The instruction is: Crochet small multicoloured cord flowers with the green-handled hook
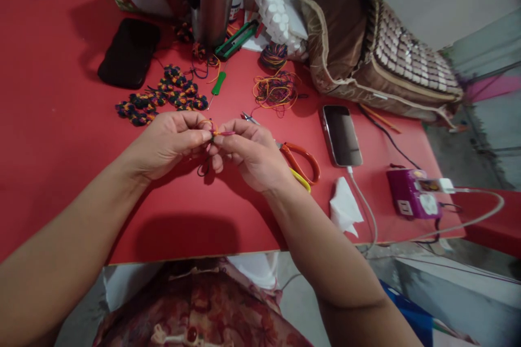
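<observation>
My left hand (173, 138) pinches a small piece of knotted cord (222, 133) in orange, purple and dark strands, its thumb pressed against the forefinger. Close against it, my right hand (256, 154) is closed on the same cord with thumb and fingers. A dark loop (203, 167) of cord hangs below the fingertips. Behind my left hand lie several knotted cord clusters (140, 105) in black, orange and purple. A green-handled tool (218, 84) with a thin metal shaft lies beyond the fingertips. Orange-handled scissors (303, 161) rest partly hidden by my right hand, with a yellow handle (300, 179) beside them.
Loose cord (277, 89) and a wound ball (273, 56) lie farther back. A green cutter (236, 40) sits by a metal flask (214, 0). Around the red table are a black phone (130, 53), a charging phone (342, 135), tissue (345, 206), a purple power block (407, 195) and a brown cushion (342, 27).
</observation>
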A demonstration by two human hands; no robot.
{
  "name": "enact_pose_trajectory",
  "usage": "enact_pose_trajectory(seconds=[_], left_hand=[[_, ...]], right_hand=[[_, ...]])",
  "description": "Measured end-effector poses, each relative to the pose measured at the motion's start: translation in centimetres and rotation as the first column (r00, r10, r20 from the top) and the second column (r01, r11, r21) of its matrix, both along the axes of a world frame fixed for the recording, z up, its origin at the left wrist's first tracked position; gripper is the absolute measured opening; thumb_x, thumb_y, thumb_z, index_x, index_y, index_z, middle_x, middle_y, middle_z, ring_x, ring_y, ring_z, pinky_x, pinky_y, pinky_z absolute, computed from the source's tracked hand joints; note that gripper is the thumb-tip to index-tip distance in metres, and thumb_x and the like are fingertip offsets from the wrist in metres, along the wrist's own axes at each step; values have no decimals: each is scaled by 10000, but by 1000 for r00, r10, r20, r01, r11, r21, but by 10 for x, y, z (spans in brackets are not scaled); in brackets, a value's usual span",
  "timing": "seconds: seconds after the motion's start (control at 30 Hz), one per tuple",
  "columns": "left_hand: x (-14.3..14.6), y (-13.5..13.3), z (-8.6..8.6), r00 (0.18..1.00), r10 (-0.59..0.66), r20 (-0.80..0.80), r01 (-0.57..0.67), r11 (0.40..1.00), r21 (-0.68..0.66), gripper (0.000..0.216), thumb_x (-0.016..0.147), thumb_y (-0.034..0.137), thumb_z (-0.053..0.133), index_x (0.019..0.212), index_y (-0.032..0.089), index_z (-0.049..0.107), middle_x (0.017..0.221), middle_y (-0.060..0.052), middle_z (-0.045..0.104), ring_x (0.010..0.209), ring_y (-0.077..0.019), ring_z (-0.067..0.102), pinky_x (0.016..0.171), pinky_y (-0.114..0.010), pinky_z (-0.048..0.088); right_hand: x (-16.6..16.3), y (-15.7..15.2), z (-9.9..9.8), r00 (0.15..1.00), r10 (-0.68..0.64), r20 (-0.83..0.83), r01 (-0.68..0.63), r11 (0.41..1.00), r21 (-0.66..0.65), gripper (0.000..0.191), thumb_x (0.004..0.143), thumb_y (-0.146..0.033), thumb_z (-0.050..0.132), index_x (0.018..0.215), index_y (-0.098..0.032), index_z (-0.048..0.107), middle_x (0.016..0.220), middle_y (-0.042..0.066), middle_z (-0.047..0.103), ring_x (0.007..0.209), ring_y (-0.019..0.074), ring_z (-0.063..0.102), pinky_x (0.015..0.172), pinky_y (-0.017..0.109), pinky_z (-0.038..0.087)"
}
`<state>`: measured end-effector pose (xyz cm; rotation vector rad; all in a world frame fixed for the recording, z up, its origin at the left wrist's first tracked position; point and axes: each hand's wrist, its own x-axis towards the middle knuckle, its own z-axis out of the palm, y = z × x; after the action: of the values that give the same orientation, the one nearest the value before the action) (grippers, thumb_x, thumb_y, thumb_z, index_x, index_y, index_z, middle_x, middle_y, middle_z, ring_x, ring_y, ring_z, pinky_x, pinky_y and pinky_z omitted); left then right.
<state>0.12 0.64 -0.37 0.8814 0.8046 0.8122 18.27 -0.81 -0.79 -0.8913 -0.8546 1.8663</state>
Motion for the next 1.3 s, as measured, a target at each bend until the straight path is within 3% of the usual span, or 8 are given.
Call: enact_pose_trajectory(seconds=[0.17,0.27,0.37,0.47,0.6,0.87,1.13,1.3], left_hand=[[-8,7,-3,995,34,-91,-27,997,77,212,734,255,944,719,213,737,664,-34,710,534,-151,632,514,-290,515],[-12,10,-5,985,92,-149,-75,990,117,187,721,246,950,746,218,767,587,-4,652,482,-111,534,459,-249,386],[-12,9,-4,976,106,-191,-81,987,135,168,762,214,928,755,200,760,557,26,633,456,-78,494,439,-208,349],[-10,4,-2,976,90,-199,-66,990,128,154,786,176,905,754,195,755,629,18,708,482,-92,579,464,-205,450],[-7,1,-1,979,79,-187,-58,992,113,140,800,185,892,759,221,763,710,-12,765,549,-172,714,538,-289,599],[-5,2,3,972,53,-230,-12,984,176,158,759,174,888,737,201,734,622,3,704,500,-160,683,496,-258,554],[0,-2,-3,997,52,-57,-51,999,17,179,752,196,916,786,208,741,679,-26,735,573,-196,726,490,-287,600],[1,2,-6,992,127,1,-127,992,15,218,745,152,966,782,179,753,733,-31,768,649,-164,754,652,-282,684]], right_hand=[[8,1,6,997,59,55,-60,998,21,273,785,-306,963,889,-206,731,772,-14,794,597,137,736,569,272,621],[14,2,14,977,-155,145,137,983,126,200,778,-128,859,925,-222,761,852,-28,770,645,99,683,595,239,581],[16,0,19,925,-330,189,277,924,262,156,829,-112,800,911,-244,799,889,-36,725,684,74,591,663,223,552],[14,-1,18,933,-250,258,178,946,272,63,860,-215,851,894,-247,808,788,-34,669,673,99,560,628,243,517],[9,-2,14,947,-151,284,93,974,206,124,828,-268,884,875,-237,773,741,-35,665,626,103,573,543,240,465],[7,1,10,964,-64,260,21,986,164,73,791,-228,805,800,-217,734,648,-51,680,539,91,594,488,220,466],[5,2,2,998,-37,45,35,998,47,205,747,-259,934,800,-196,746,702,-6,765,645,132,721,555,225,547],[6,3,5,996,-79,46,78,997,15,237,826,-359,960,844,-208,778,782,5,773,705,123,738,621,224,605]])
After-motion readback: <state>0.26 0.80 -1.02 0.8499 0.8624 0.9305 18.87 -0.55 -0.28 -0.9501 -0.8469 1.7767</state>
